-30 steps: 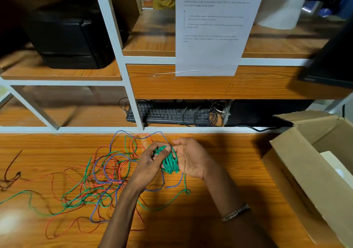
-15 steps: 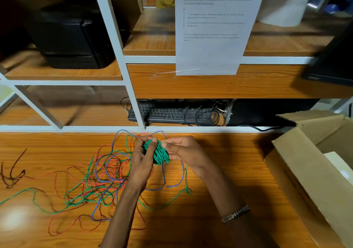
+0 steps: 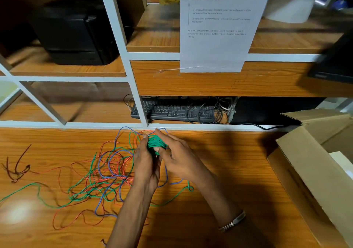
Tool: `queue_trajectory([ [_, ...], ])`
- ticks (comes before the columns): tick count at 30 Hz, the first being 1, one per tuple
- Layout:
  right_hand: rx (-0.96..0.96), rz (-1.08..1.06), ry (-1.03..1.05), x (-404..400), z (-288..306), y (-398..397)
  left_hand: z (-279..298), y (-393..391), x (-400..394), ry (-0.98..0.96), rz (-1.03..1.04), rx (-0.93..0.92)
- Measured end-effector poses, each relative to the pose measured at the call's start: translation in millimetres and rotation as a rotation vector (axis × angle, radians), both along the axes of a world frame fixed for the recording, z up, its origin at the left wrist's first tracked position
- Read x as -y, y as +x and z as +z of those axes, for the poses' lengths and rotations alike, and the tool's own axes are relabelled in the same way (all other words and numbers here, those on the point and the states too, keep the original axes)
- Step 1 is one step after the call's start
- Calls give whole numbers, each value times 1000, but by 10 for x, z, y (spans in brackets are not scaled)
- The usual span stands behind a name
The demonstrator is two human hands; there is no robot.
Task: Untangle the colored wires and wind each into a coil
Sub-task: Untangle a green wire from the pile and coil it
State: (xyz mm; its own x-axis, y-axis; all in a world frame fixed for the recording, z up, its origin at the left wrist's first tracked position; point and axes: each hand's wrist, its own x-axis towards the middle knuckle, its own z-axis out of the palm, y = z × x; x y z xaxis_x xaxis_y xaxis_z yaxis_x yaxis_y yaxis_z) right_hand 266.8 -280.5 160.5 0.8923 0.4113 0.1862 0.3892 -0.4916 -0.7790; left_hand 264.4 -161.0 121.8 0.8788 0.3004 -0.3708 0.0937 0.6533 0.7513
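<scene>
Both hands clasp a tight green wire coil [image 3: 155, 144] above a glossy wood-grain surface [image 3: 219, 152]: left hand [image 3: 146, 164] gripping, right hand [image 3: 176, 159] pinching. Thin tangled wires [image 3: 107, 175] sprawl leftward; white-framed shelves [image 3: 133, 87] behind.

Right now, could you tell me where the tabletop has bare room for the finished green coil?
Bare wood lies between the right hand and the cardboard box, and near the front edge right of the forearms. Left of the hands it is crowded with tangled wires.
</scene>
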Motion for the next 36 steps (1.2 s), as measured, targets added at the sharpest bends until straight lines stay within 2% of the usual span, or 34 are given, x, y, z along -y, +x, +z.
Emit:
queue_trajectory([
  [3,7,-41,-31,13,-56,7,-16,-14,1,66,-34,-10],
  [7,6,-100,-57,25,-122,-7,-87,-26,-44,270,-83,3],
  [13,-26,-126,-68,33,-219,-15,-223,-101,-101,486,-251,122],
  [14,-40,-136,-80,23,-246,-8,-241,-121,-131,598,-281,171],
  [17,-111,-185,-125,-39,-337,-28,-378,-173,-227,1092,-387,325],
  [20,-166,-209,-166,-78,-462,-74,-524,-241,-319,1241,-479,312],
  [24,-232,-138,-201,0,-617,-142,-567,-292,-368,1244,-522,262],
  [28,-261,-44,-154,250,-584,-144,-561,-291,-365,923,-784,247],
  [30,-246,-5,-135,370,-583,-139,-560,-344,-336,782,-834,196],
  [32,-220,23,-100,451,-597,-140,-512,-419,-211,755,-762,180],
  [36,-214,88,-126,605,-690,-97,-465,-583,187,831,-497,194],
])
